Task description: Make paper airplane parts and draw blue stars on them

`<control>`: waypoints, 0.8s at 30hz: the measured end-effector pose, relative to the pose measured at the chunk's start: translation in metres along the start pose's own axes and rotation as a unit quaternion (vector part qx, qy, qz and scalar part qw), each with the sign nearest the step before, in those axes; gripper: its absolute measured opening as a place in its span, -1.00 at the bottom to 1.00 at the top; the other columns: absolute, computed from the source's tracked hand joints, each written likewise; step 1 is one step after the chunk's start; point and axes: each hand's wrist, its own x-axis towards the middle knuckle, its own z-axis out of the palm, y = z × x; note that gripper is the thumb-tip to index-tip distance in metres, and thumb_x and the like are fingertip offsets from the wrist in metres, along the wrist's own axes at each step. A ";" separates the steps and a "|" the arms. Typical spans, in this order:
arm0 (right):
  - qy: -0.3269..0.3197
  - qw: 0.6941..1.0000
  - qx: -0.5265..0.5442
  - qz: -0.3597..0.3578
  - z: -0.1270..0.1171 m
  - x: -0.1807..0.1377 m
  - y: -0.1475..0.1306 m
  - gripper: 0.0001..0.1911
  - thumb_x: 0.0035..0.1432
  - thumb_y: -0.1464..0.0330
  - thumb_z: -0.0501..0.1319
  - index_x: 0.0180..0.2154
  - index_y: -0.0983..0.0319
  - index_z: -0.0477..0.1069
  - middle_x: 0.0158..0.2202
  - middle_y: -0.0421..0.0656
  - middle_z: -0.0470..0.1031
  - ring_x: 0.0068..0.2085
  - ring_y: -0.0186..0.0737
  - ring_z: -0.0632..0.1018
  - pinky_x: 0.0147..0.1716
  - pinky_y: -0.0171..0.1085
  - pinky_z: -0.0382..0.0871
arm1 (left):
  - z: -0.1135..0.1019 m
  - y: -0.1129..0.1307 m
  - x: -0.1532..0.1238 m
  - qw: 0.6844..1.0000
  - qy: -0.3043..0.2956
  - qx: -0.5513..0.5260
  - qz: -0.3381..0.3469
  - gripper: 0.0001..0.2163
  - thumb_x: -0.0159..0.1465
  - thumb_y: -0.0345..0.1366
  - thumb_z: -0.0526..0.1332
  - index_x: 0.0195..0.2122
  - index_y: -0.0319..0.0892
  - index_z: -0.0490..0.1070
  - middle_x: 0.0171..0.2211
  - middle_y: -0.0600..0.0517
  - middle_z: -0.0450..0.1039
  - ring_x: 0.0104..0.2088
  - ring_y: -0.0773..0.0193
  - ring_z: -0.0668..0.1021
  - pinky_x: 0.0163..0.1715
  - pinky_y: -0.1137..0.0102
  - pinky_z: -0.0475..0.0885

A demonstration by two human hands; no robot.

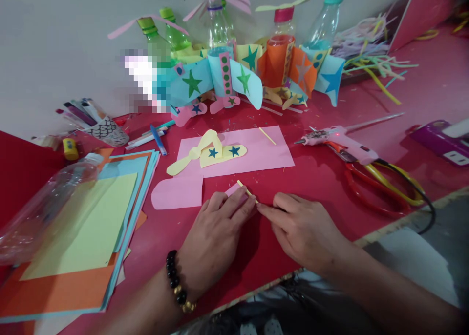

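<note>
My left hand (216, 227), with a dark bead bracelet on its wrist, lies on the red table (315, 178) with its fingers pressed onto a small pink paper piece (233, 189). A thin yellow stick (245, 188) lies across that piece. My right hand (298, 225) meets the left, its fingertips pinched at the near end of the stick. Just beyond lies a pink paper sheet (256, 154) with a yellow cut-out (210, 154) bearing two blue stars.
A pink glue gun (340, 142) and red-and-yellow scissors (377, 188) lie to the right. A stack of coloured paper (84, 227) and a clear plastic bottle (44, 208) lie on the left. Decorated bottles (234, 66) stand along the wall. Paper strips (370, 56) are piled at the back right.
</note>
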 end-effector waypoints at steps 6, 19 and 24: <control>-0.027 0.999 0.008 0.017 -0.003 0.003 -0.001 -0.68 0.15 0.49 0.12 -0.10 0.16 0.52 -0.33 -0.14 0.47 -0.31 -0.18 0.50 -0.40 -0.24 0.21 | -0.001 0.000 -0.001 1.000 0.006 -0.001 -0.006 -0.54 0.37 -0.45 -0.01 0.29 -0.03 0.13 0.34 0.04 0.07 0.14 0.08 0.31 0.10 0.13 0.28; -0.055 0.998 0.017 0.024 -0.005 0.004 -0.001 -0.68 0.19 0.47 0.09 -0.08 0.15 0.50 -0.31 -0.13 0.47 -0.29 -0.18 0.50 -0.37 -0.24 0.21 | -0.004 0.000 0.005 0.999 0.033 0.028 0.030 -0.57 0.36 -0.51 -0.02 0.25 -0.17 0.19 0.25 -0.08 0.21 0.21 0.05 0.25 0.09 0.14 0.26; -0.073 0.997 0.010 0.034 -0.007 0.005 -0.003 -0.71 0.20 0.47 0.09 -0.12 0.15 0.51 -0.29 -0.13 0.48 -0.26 -0.18 0.50 -0.37 -0.24 0.21 | -0.006 0.002 0.004 1.000 0.022 0.017 -0.012 -0.59 0.37 -0.44 0.01 0.23 -0.08 0.22 0.27 -0.07 0.17 0.14 0.07 0.33 0.07 0.14 0.29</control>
